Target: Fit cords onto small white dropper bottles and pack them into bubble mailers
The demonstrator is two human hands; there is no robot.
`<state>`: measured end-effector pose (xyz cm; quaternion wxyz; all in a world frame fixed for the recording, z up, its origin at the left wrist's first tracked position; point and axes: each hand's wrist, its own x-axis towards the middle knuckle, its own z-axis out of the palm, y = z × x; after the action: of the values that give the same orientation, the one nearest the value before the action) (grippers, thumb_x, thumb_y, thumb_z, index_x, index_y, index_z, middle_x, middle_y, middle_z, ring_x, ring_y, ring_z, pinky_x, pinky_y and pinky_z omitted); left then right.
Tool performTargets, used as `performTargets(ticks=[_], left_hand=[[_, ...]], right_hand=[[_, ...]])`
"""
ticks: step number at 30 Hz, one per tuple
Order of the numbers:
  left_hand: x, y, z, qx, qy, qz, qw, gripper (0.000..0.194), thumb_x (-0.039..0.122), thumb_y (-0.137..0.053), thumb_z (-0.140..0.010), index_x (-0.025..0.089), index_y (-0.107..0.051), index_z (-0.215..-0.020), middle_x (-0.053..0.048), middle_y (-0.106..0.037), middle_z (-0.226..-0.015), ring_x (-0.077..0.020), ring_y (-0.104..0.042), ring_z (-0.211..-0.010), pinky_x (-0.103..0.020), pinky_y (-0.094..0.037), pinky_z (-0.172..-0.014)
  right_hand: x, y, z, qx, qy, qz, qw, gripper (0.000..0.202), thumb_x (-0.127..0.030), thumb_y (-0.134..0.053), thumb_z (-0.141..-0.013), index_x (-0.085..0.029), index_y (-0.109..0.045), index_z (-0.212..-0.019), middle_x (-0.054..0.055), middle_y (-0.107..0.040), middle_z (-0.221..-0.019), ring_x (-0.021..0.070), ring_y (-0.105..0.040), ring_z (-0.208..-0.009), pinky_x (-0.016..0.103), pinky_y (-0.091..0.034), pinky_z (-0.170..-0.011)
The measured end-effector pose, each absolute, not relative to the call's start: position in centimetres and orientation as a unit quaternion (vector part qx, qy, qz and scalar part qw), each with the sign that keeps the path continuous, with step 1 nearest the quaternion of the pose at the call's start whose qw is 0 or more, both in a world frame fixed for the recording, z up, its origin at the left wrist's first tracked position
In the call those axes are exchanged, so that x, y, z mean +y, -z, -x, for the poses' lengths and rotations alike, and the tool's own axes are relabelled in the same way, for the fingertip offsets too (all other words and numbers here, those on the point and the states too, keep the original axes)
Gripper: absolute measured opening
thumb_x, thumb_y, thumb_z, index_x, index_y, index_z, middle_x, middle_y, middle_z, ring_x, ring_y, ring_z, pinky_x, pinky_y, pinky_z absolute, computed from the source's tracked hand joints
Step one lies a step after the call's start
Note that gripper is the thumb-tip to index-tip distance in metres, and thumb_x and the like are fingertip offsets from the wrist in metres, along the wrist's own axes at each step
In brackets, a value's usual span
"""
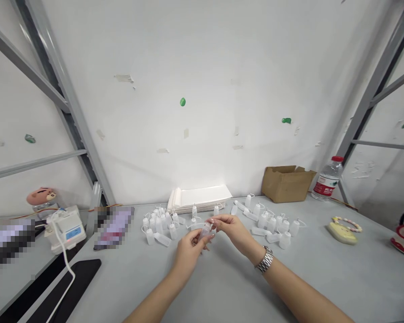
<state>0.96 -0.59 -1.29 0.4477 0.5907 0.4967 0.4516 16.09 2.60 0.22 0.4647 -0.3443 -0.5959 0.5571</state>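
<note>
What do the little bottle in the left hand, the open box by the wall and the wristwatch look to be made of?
Little bottle in the left hand: probably soft plastic, smooth and milky, since it lets light through.
Open box: matt brown cardboard, judging by its colour and ragged flaps.
Wristwatch: band of shiny, silvery links, likely metal, though coated plastic is possible.
</note>
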Motion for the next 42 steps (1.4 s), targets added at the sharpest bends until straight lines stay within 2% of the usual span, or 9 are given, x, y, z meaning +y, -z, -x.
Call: performTargets(ticks=[13,22,26,30,32,34,36,39,42], left_hand=[[-0.6,1.3,-1.1,0.47,-0.464,-0.589,0.467,0.023,0.038,-0.058,-0.069,0.016,-0.062,-0.076,-0.001,-0.061,-0.067,-0.0143,-0.055,-0.06,-0.025,-0.042,-0.059],[-0.7,1.9,-1.0,0.497,-0.45,-0.607,0.427,0.026,0.039,-0.053,-0.072,0.016,-0.062,-0.079,-0.003,-0.061,-0.07,-0.0151,-0.055,-0.058,-0.025,-0.04,-0.053],[-0.7,2.3,-0.9,0.525,-0.45,-0.633,0.348,0.029,0.039,-0.051,-0.075,0.018,-0.061,-0.092,-0.003,-0.062,-0.075,-0.0162,-0.056,-0.06,-0.027,-0.041,-0.059],[-0.9,2.2,-1.0,0.527,-0.467,-0.612,0.362,0.047,0.038,-0.051,-0.076,0.02,-0.043,-0.119,0.003,-0.057,-0.068,-0.0148,-0.057,-0.056,-0.026,-0.042,-0.057],[-0.9,2.0,-1.0,0.516,-0.478,-0.601,0.38,0.05,0.038,-0.049,-0.077,0.021,-0.038,-0.123,0.003,-0.056,-0.068,-0.0138,-0.057,-0.056,-0.025,-0.042,-0.054],[-0.8,1.9,-0.9,0.508,-0.488,-0.592,0.391,0.046,0.04,-0.048,-0.078,0.022,-0.042,-0.12,0.002,-0.057,-0.071,-0.0131,-0.057,-0.056,-0.024,-0.042,-0.052],[-0.6,2.0,-0.7,0.501,-0.501,-0.585,0.395,0.042,0.041,-0.047,-0.078,0.022,-0.046,-0.116,0.0,-0.058,-0.075,-0.0124,-0.057,-0.056,-0.023,-0.041,-0.051],[-0.4,2.0,-0.4,0.492,-0.528,-0.568,0.395,0.04,0.043,-0.047,-0.078,0.022,-0.046,-0.112,-0.001,-0.059,-0.078,-0.0115,-0.056,-0.056,-0.022,-0.041,-0.049],[-0.3,1.6,-0.2,0.49,-0.552,-0.549,0.392,0.038,0.044,-0.049,-0.077,0.022,-0.046,-0.109,0.0,-0.059,-0.079,-0.0108,-0.056,-0.055,-0.021,-0.04,-0.048]], right_hand=[[2.3,0.4,-15.5,-0.589,-0.587,0.326,0.45,0.022,-0.035,-0.064,-0.071,-0.016,-0.068,-0.082,0.002,-0.063,-0.071,0.0137,-0.053,-0.065,0.029,-0.042,-0.066],[2.2,0.4,-15.1,-0.607,-0.529,0.364,0.468,0.02,-0.037,-0.068,-0.065,-0.017,-0.068,-0.068,0.004,-0.06,-0.084,0.0162,-0.055,-0.076,0.029,-0.043,-0.071],[1.9,0.5,-14.8,-0.61,-0.492,0.4,0.475,0.024,-0.041,-0.066,-0.065,-0.018,-0.069,-0.068,0.004,-0.06,-0.08,0.0175,-0.054,-0.078,0.029,-0.043,-0.07],[1.9,0.3,-15.0,-0.606,-0.496,0.401,0.476,0.034,-0.047,-0.055,-0.075,-0.016,-0.069,-0.072,0.005,-0.061,-0.077,0.0161,-0.054,-0.074,0.028,-0.042,-0.066],[2.2,0.3,-15.3,-0.588,-0.502,0.415,0.479,0.038,-0.048,-0.05,-0.078,-0.015,-0.069,-0.078,0.006,-0.063,-0.08,0.0161,-0.054,-0.074,0.028,-0.043,-0.066],[2.7,0.5,-15.6,-0.582,-0.492,0.435,0.48,0.04,-0.047,-0.046,-0.08,-0.014,-0.068,-0.082,0.008,-0.064,-0.084,0.0167,-0.056,-0.076,0.028,-0.044,-0.066],[3.5,1.2,-16.0,-0.617,-0.436,0.454,0.473,0.037,-0.043,-0.045,-0.082,-0.014,-0.068,-0.082,0.008,-0.064,-0.085,0.0173,-0.056,-0.076,0.03,-0.045,-0.067],[4.4,2.8,-16.5,-0.725,-0.264,0.457,0.443,0.023,-0.027,-0.046,-0.083,-0.017,-0.066,-0.089,0.009,-0.062,-0.091,0.0193,-0.055,-0.084,0.034,-0.045,-0.076],[5.1,4.5,-16.8,-0.812,-0.116,0.427,0.38,0.03,-0.008,-0.041,-0.081,-0.016,-0.061,-0.102,0.011,-0.059,-0.101,0.0206,-0.051,-0.096,0.037,-0.042,-0.085]])
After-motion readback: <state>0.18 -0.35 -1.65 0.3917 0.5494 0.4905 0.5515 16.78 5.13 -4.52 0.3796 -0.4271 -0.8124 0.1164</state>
